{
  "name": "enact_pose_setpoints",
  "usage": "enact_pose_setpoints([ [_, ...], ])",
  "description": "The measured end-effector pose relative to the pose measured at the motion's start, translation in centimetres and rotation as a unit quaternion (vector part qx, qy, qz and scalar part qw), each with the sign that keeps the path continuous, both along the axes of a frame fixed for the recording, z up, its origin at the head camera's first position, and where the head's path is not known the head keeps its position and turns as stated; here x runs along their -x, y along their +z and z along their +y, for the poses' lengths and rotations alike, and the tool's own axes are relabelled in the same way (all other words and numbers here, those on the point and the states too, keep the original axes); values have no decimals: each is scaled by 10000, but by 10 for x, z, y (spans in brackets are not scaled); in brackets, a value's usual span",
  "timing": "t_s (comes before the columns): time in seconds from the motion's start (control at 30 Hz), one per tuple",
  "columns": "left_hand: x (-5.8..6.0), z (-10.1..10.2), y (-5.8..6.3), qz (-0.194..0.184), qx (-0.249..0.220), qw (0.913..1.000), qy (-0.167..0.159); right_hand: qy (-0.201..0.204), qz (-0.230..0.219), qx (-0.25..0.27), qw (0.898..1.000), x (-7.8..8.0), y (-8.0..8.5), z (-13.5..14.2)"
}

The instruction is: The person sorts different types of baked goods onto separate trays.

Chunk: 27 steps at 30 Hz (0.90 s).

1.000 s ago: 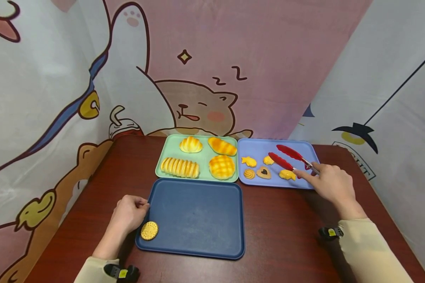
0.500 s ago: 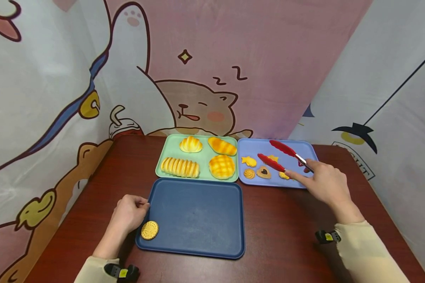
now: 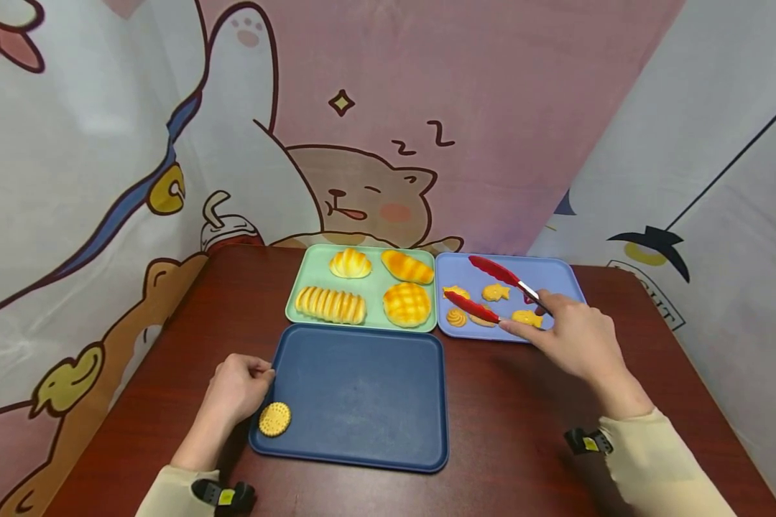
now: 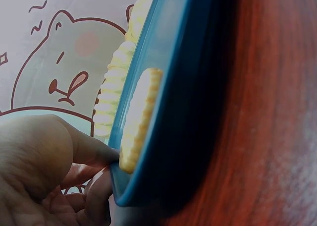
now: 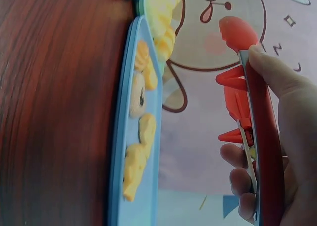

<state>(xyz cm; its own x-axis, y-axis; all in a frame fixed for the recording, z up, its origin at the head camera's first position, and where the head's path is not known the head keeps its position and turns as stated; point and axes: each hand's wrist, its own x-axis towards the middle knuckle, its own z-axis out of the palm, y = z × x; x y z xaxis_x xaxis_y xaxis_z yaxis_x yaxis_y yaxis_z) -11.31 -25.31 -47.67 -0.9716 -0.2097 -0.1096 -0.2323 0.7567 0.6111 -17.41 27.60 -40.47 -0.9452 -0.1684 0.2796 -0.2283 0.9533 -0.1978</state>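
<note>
My left hand (image 3: 236,388) pinches the left rim of the dark blue tray (image 3: 362,402), thumb on the inside in the left wrist view. Beside it on that tray lies a round yellow cracker (image 3: 274,419). My right hand (image 3: 578,334) grips red-tipped tongs (image 3: 494,270), their arms spread with nothing between the tips. The tongs hang over the light blue tray (image 3: 550,276). On it are fish-shaped cookies (image 3: 495,292), a swirl cookie (image 3: 456,318) and a heart cookie (image 3: 483,322). The lower tong arm partly hides the heart cookie and the left fish.
Behind the dark blue tray stands a green tray (image 3: 373,283). It bears a croissant (image 3: 350,263), a long bun (image 3: 407,266), a ridged loaf (image 3: 330,306) and a round checked bun (image 3: 407,304). A printed cloth (image 3: 524,129) rises behind the brown table (image 3: 504,431).
My right hand and the tongs have moved left across the light blue tray, toward the heart and swirl cookies. The left hand stays at the dark blue tray's rim.
</note>
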Motion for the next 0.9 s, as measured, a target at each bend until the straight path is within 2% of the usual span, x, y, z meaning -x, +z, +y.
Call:
enact_pose_setpoints([
  [0.4,0,0,0,-8,-16,10000,22,378,177,34,9991,-11,4,-30],
  [0.9,1,0,1,-22,-5,10000,-8,892,440,61,9950,-16,0,-60],
])
